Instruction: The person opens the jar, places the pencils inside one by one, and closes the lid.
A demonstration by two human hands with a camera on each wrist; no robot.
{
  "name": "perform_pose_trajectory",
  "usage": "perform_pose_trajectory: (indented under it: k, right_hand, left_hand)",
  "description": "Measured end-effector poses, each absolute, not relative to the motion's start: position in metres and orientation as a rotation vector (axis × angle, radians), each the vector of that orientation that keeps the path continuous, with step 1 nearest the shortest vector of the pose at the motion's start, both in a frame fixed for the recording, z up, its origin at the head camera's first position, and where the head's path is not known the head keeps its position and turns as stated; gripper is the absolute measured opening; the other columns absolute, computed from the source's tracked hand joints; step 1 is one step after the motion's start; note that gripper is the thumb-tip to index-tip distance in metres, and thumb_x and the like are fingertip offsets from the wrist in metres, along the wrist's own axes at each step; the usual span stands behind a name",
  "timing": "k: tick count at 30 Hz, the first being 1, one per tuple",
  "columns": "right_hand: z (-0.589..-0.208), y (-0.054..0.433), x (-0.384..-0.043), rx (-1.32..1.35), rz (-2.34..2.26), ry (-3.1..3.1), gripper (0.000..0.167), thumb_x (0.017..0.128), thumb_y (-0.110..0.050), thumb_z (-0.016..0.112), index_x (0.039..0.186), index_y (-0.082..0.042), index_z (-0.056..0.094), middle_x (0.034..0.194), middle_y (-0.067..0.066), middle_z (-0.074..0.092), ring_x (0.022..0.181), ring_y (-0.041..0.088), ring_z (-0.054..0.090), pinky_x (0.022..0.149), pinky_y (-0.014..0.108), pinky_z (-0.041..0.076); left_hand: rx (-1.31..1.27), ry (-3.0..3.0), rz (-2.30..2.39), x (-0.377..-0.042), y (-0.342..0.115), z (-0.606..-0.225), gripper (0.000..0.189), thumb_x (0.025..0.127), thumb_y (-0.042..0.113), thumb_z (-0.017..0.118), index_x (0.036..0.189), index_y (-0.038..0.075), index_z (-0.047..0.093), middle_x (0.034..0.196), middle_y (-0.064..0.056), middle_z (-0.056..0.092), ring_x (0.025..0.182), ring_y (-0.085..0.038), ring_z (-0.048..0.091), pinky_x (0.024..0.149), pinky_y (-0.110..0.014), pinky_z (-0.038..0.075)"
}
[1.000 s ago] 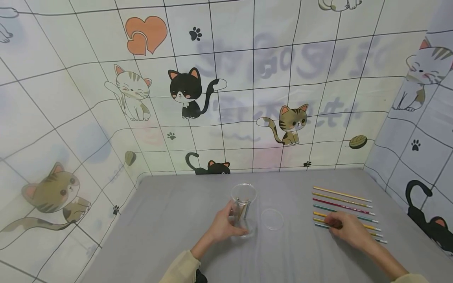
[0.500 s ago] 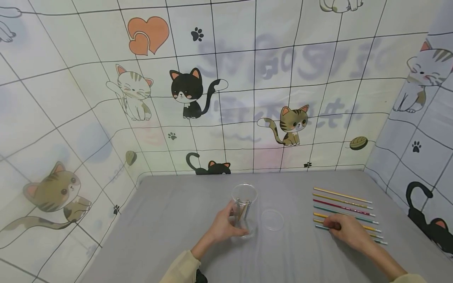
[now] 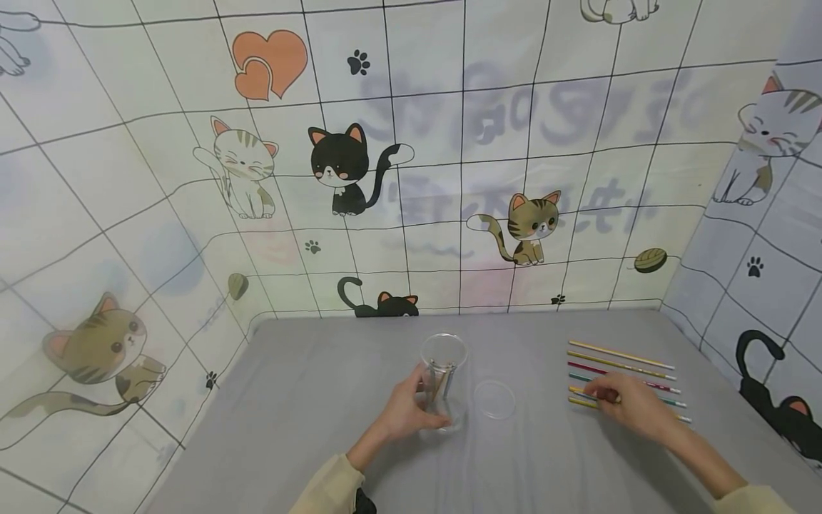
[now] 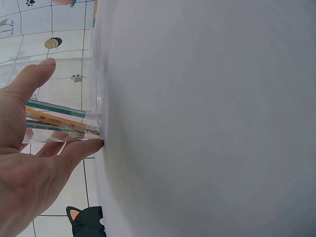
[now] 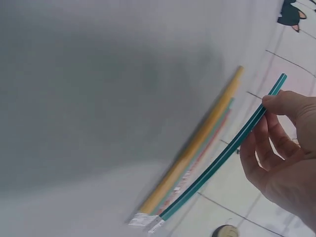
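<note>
A tall clear plastic cup (image 3: 457, 408) stands upright on the table. My left hand (image 3: 407, 410) grips its lower part, thumb on the near side and fingers on the far side. Inside the cup lean several pencils, including an orange pencil (image 4: 59, 120) and teal ones in the left wrist view. To the right, my right hand (image 3: 632, 410) pinches a teal pencil (image 5: 222, 155) between thumb and fingertips near one end. That pencil is raised and slanted above a row of pencils, among them a yellow pencil (image 3: 619, 355) and a red pencil (image 3: 661, 387).
A clear round disc, like a lid (image 3: 494, 400), lies flat just right of the cup. The grey table (image 3: 308, 400) ends at a back wall cloth (image 3: 424, 235) printed with cats and grid lines; similar cloth hangs on both sides.
My right hand has lifted the teal pencil from the near end of the row and shifted slightly away from me. My left hand and the cup have stayed in place.
</note>
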State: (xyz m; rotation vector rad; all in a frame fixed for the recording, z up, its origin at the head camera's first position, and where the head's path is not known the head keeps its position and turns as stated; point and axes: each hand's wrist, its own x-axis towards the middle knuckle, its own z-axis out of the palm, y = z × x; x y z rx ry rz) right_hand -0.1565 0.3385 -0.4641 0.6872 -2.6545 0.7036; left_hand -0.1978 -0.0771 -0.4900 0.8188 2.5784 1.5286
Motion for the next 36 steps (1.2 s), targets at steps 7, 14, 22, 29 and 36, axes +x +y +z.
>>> perform_pose_trajectory:
  k: [7, 14, 22, 29, 36]
  right_hand:
    - [-0.438, 0.323, -0.161, 0.777, 0.714, -2.511, 0.036, 0.070, 0.017, 0.075, 0.092, -0.011, 0.072, 0.081, -0.011, 0.061, 0.071, -0.001, 0.052, 0.053, 0.023, 0.049]
    - [-0.397, 0.299, -0.159, 0.777, 0.827, -2.498, 0.037, 0.075, 0.018, 0.074, 0.100, -0.009, 0.071, 0.088, -0.008, 0.063, 0.075, 0.003, 0.055, 0.056, 0.024, 0.052]
    - [-0.352, 0.268, -0.160, 0.802, 0.910, -2.496, 0.032, 0.082, 0.013, 0.072, 0.106, -0.009, 0.071, 0.090, -0.009, 0.065, 0.078, 0.007, 0.059, 0.063, 0.026, 0.055]
    - [-0.321, 0.239, -0.161, 0.860, 1.015, -2.445, 0.033, 0.085, 0.011, 0.071, 0.109, -0.012, 0.069, 0.096, -0.006, 0.065, 0.082, 0.010, 0.061, 0.069, 0.025, 0.056]
    - [-0.292, 0.212, -0.167, 0.953, 1.197, -2.381, 0.026, 0.089, 0.009, 0.068, 0.111, -0.005, 0.068, 0.098, 0.004, 0.066, 0.086, 0.014, 0.062, 0.073, 0.026, 0.057]
  left_hand:
    - [0.829, 2.580, 1.526, -0.197, -0.077, -0.489, 0.091, 0.068, 0.011, 0.093, 0.143, 0.018, 0.043, 0.124, -0.011, 0.057, 0.121, -0.039, 0.055, 0.086, -0.034, 0.056]
    - [0.836, 2.575, 1.535, -0.197, -0.077, -0.489, 0.092, 0.067, 0.010, 0.093, 0.144, 0.018, 0.042, 0.122, -0.010, 0.058, 0.120, -0.039, 0.056, 0.086, -0.033, 0.056]
    - [0.823, 2.573, 1.533, -0.196, -0.077, -0.489, 0.092, 0.067, 0.012, 0.094, 0.143, 0.018, 0.042, 0.123, -0.011, 0.058, 0.120, -0.039, 0.056, 0.086, -0.035, 0.056]
    - [0.812, 2.564, 1.541, -0.196, -0.077, -0.490, 0.093, 0.067, 0.011, 0.094, 0.144, 0.015, 0.042, 0.122, -0.010, 0.057, 0.120, -0.038, 0.056, 0.086, -0.035, 0.056]
    - [0.823, 2.577, 1.531, -0.198, -0.076, -0.490, 0.097, 0.067, 0.010, 0.093, 0.147, 0.009, 0.038, 0.125, -0.015, 0.057, 0.121, -0.039, 0.056, 0.086, -0.034, 0.056]
